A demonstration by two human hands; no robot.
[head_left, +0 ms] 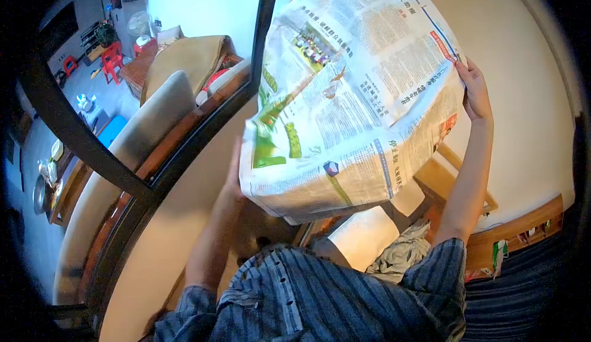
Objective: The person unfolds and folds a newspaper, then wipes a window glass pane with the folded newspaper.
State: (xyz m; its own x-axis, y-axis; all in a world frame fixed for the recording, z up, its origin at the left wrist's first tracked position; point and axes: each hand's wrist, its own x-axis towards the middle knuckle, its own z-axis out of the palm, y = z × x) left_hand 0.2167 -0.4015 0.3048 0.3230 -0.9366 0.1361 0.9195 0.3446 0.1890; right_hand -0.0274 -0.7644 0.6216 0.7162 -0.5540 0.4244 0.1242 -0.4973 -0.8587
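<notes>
While a striped shirt point(345, 299) fills the near foreground, 2 bare hands support a printed newspaper point(351, 90), the landmark of this view, spread and tilted directly beyond the shirt. The left hand point(234, 173) lies at the newspaper's lower left edge; its fingers are largely hidden, so whether they are apart or together cannot be told. The right hand point(475, 90) is at the upper right edge, thumb and fingers clamped on the paper. The sheet is creased, its lower part bent along a fold, with columns of text, 1 group photograph and green pictures. Below the newspaper, toward its right, are a pale flat item point(364, 236) and, just beside it, a crumpled cloth point(400, 253). Farther right is a wooden shelf point(517, 234) holding small articles. To the newspaper's left runs a black frame point(209, 120), beyond which are a pale curved backrest point(172, 114) and, farthest, 2 red chairs point(111, 59).
</notes>
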